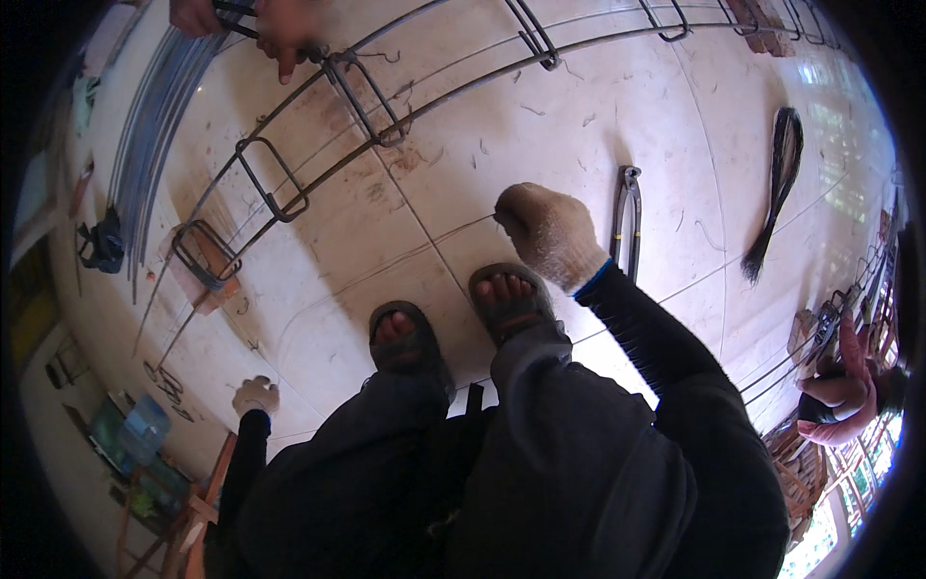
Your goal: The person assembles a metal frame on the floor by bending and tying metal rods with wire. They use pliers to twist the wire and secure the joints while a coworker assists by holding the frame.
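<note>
My right hand (554, 232), in a pale knit glove with a blue cuff edge, is closed around the end of a thin wire (405, 256). The wire runs leftward above the floor and bends down toward my left hand (257, 397). That hand, gloved too, is low at the left with its fingers curled; the wire seems to end in it. Just right of my right fist lie end-cutting pincers (628, 217) with dark handles. Beyond both hands, a rebar frame (338, 164) with rectangular stirrups (270, 180) curves across the view.
Another person's hands (280, 29) work a dark-handled tool at the frame, top left. Long steel rods (164, 125) lie at left. A bundle of black tie wire (779, 183) rests at right. Bricks (214, 280) prop the frame. A second person (844, 391) is at far right.
</note>
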Motion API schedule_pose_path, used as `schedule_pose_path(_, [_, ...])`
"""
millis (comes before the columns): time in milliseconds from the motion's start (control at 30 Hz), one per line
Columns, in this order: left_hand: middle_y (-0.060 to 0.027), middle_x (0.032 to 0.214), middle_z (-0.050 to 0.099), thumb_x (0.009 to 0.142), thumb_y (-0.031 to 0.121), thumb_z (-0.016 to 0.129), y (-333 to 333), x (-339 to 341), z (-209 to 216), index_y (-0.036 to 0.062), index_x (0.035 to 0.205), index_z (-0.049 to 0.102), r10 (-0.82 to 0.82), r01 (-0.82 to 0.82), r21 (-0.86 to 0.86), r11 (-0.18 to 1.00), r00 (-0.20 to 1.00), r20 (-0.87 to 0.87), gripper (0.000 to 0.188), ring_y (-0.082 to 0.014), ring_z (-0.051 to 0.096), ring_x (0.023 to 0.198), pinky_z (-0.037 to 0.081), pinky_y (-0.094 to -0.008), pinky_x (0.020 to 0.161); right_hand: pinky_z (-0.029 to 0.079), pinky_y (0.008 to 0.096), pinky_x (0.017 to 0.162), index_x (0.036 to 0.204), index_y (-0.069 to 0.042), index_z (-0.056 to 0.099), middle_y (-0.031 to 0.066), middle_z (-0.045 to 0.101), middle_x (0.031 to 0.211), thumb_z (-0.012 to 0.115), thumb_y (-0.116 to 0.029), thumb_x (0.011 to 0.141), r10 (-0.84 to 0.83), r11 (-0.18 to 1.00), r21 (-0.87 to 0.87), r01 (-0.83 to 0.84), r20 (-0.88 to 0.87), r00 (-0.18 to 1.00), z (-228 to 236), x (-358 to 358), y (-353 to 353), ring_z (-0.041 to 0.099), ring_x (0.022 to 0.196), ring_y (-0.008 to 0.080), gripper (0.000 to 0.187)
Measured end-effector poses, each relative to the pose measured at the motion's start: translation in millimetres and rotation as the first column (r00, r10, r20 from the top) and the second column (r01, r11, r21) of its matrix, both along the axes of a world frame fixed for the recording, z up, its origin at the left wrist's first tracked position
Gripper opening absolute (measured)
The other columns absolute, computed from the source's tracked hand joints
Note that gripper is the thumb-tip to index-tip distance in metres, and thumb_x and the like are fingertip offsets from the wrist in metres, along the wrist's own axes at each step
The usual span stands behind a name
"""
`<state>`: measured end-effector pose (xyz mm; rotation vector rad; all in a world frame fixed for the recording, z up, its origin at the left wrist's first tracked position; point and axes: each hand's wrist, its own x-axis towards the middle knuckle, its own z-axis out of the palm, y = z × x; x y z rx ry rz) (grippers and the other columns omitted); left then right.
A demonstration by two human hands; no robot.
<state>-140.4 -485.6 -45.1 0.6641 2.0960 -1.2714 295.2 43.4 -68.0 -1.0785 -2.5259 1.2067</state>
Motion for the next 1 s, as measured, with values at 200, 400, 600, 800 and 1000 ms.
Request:
schedule_pose_path(200, [-0.0167, 0.126, 0.072, 0.095, 0.012, 0.080, 203.1, 79.2, 28.7, 0.0052, 0.125, 0.071, -0.373, 0.111, 0.961, 0.252, 0.928, -0.009, 0.032, -0.0419, 0.066, 0.122, 0.051, -0.0517, 0.108, 0.060, 0.0473, 0.080, 0.105, -0.010, 0.076, 0.0131, 0.075, 0.100, 0.073, -0.017, 0.099, 0.027, 1.000, 0.014, -0.026, -0.009, 1.000, 12.8, -14.2, 4.3, 0.075, 0.091, 0.0396, 0.010])
schedule_pose_path(400, [-0.0190, 0.122, 0.076, 0.106, 0.021, 0.072, 362.0, 184.6, 70.6, 0.0020, 0.135, 0.071, -0.130, -0.625, 0.612, 0.484, 0.641, 0.757, 0.035, -0.0347, 0.075, 0.112, 0.057, -0.0427, 0.100, 0.060, 0.0468, 0.080, 0.106, -0.010, 0.076, 0.0129, 0.076, 0.101, 0.072, -0.019, 0.099, 0.081, 0.992, -0.086, -0.089, -0.100, 0.992, 41.9, -41.9, -9.0, 0.075, 0.092, 0.0394, 0.013])
schedule_pose_path(600, [-0.0140, 0.095, 0.078, 0.112, 0.026, 0.064, 349.9, 203.1, 42.0, 0.0021, 0.121, 0.075, -0.187, -0.668, 0.674, 0.315, 0.653, 0.734, 0.027, -0.0224, 0.077, 0.066, 0.060, -0.0375, 0.065, 0.062, 0.0465, 0.080, 0.110, -0.014, 0.078, 0.0158, 0.077, 0.101, 0.068, -0.021, 0.100, 0.365, 0.928, -0.147, -0.343, 0.166, 0.916, 42.2, -39.9, -39.6, 0.076, 0.096, 0.0392, 0.015])
schedule_pose_path(800, [-0.0128, 0.088, 0.078, 0.114, 0.023, 0.061, 311.9, 209.8, 27.7, 0.0033, 0.116, 0.076, -0.306, -0.684, 0.660, 0.310, 0.585, 0.751, 0.025, -0.0209, 0.078, 0.066, 0.059, -0.0331, 0.063, 0.059, 0.0526, 0.089, 0.111, -0.012, 0.078, 0.0209, 0.077, 0.096, 0.068, -0.018, 0.097, 0.113, 0.911, -0.399, -0.108, -0.011, 0.994, 50.7, -38.4, -20.8, 0.076, 0.097, 0.0437, 0.018])
schedule_pose_path(1000, [-0.0112, 0.087, 0.077, 0.114, 0.021, 0.061, 326.9, 205.8, 36.8, 0.0020, 0.110, 0.075, -0.027, -0.803, 0.537, 0.258, 0.549, 0.835, 0.023, -0.0192, 0.078, 0.065, 0.058, -0.0328, 0.061, 0.060, 0.0499, 0.089, 0.113, -0.009, 0.079, 0.0214, 0.077, 0.102, 0.066, -0.024, 0.102, 0.201, 0.816, -0.510, -0.272, -0.192, 0.961, 33.8, -38.8, -50.4, 0.076, 0.101, 0.0421, 0.022])
